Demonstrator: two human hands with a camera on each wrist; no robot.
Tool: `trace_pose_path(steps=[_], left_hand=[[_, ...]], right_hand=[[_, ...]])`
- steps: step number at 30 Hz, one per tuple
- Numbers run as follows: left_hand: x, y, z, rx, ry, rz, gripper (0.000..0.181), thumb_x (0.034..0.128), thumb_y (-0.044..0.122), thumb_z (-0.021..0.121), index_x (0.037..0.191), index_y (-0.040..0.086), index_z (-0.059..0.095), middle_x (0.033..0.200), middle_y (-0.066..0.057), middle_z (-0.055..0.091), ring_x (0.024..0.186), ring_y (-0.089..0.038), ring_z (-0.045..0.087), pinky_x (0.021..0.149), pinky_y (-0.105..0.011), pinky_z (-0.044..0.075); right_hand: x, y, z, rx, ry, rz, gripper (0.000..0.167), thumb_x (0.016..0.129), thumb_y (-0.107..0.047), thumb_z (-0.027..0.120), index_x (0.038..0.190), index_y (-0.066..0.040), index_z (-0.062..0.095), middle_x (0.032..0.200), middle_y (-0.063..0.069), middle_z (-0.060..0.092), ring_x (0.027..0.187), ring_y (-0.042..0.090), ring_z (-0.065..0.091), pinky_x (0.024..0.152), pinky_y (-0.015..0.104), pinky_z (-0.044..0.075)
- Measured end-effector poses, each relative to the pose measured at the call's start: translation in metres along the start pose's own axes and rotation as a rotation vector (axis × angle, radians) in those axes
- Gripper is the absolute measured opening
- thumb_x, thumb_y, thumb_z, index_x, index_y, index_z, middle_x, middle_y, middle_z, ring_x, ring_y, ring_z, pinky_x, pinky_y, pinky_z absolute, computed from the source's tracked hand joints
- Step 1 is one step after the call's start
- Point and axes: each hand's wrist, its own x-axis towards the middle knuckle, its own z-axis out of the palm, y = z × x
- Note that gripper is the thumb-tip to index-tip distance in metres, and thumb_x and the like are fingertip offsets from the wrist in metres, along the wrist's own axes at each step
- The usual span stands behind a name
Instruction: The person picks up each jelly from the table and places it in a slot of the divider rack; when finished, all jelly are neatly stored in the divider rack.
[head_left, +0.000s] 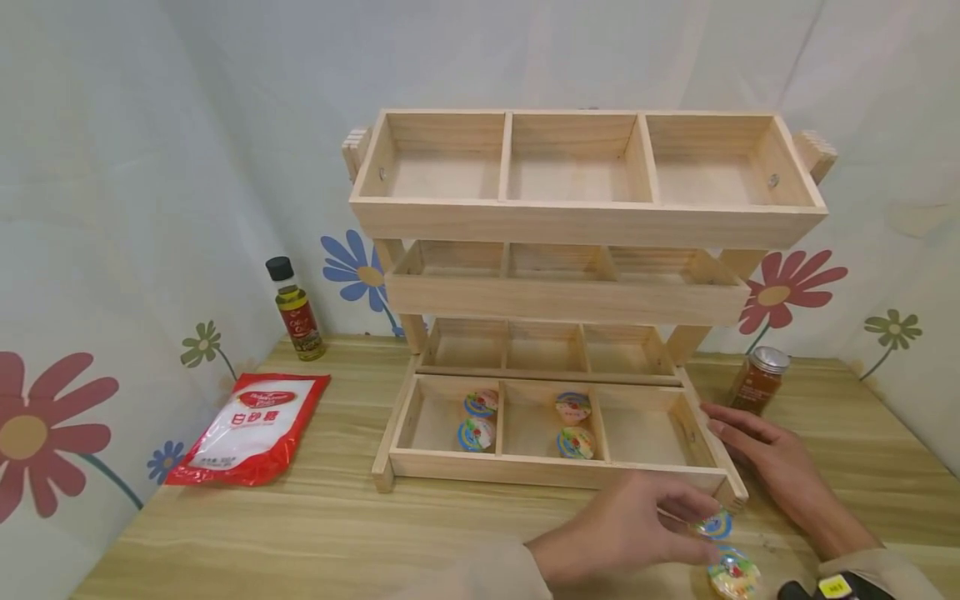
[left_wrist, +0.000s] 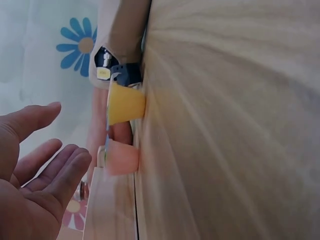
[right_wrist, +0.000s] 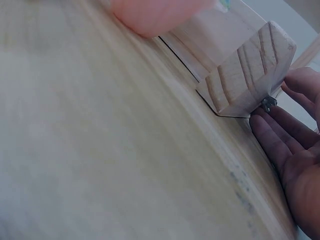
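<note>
Yellow and Pink, Small and Probably Soft

From where I stood, a yellow jelly cup (left_wrist: 127, 103) and a pink jelly cup (left_wrist: 123, 158) were on the table (head_left: 337, 533), near the right front corner of the wooden rack (head_left: 585, 225). Both stood upright on their narrow bases, with the printed lids (head_left: 735, 573) facing up. Two more cups (head_left: 476, 434) lay in the left compartment of the lowest tray, and another pair (head_left: 575, 443) lay in the middle one.

The left hand (head_left: 630, 525) hung just beside the two cups, its thumb wide from its fingers. Its wrist view showed a gap before the cups, so it held nothing. The right hand (head_left: 776, 462) had its fingers rather straight and seemed to touch the rack's right side, close to the foot (right_wrist: 250, 70); I saw nothing gripped in it.

I judged each cup to be light, with a thin wall that would bend under a hard pinch. The smooth sides narrowed downward, so low fingers could slip. It seemed best to hold the cup just beneath its rim, thumb opposite two fingers, and to squeeze gently, without pressing the lid, which might be only a thin film.
</note>
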Motion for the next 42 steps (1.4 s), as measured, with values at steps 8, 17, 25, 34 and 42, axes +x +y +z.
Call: trace_pose_path(steps=[8, 17, 25, 34, 42], left_hand=[[0.001, -0.002, 0.013, 0.040, -0.019, 0.055, 0.031, 0.0889, 0.006, 0.087, 0.118, 0.002, 0.078, 0.111, 0.008, 0.078, 0.092, 0.012, 0.065, 0.078, -0.011, 0.055], [0.001, -0.006, 0.016, 0.162, -0.056, 0.091, 0.033, 0.0893, 0.010, 0.088, 0.121, 0.004, 0.078, 0.114, 0.011, 0.075, 0.088, 0.018, 0.061, 0.078, -0.007, 0.052], [0.003, -0.006, 0.019, 0.172, -0.057, 0.040, 0.034, 0.0885, 0.011, 0.089, 0.120, 0.005, 0.079, 0.111, 0.017, 0.072, 0.087, 0.017, 0.061, 0.077, -0.006, 0.051], [0.007, -0.007, 0.022, 0.291, -0.045, 0.029, 0.024, 0.0871, 0.018, 0.091, 0.109, 0.014, 0.082, 0.094, 0.023, 0.071, 0.079, 0.022, 0.056, 0.073, -0.004, 0.048], [0.011, -0.008, 0.026, 0.404, -0.077, 0.016, 0.032, 0.0877, 0.024, 0.091, 0.118, 0.018, 0.082, 0.098, 0.026, 0.071, 0.079, 0.024, 0.054, 0.072, -0.001, 0.045]], right_hand=[[0.000, -0.001, 0.000, 0.044, -0.010, 0.013, 0.038, 0.108, -0.022, 0.067, 0.144, -0.012, 0.068, 0.124, -0.024, 0.071, 0.112, -0.009, 0.063, 0.088, 0.013, 0.053], [0.000, -0.001, 0.000, 0.029, -0.007, 0.023, 0.040, 0.107, -0.026, 0.068, 0.145, -0.013, 0.067, 0.124, -0.026, 0.070, 0.112, -0.009, 0.063, 0.087, 0.014, 0.053], [0.001, -0.001, 0.000, -0.003, 0.005, 0.035, 0.043, 0.106, -0.031, 0.069, 0.146, -0.015, 0.067, 0.125, -0.028, 0.068, 0.113, -0.009, 0.061, 0.087, 0.013, 0.052], [0.001, 0.000, 0.000, -0.007, 0.004, 0.017, 0.042, 0.107, -0.029, 0.068, 0.145, -0.013, 0.067, 0.125, -0.027, 0.069, 0.112, -0.010, 0.061, 0.087, 0.012, 0.052], [0.001, 0.000, 0.001, 0.061, -0.002, 0.018, 0.038, 0.106, -0.024, 0.070, 0.142, -0.014, 0.070, 0.122, -0.024, 0.072, 0.109, -0.007, 0.065, 0.085, 0.015, 0.055]])
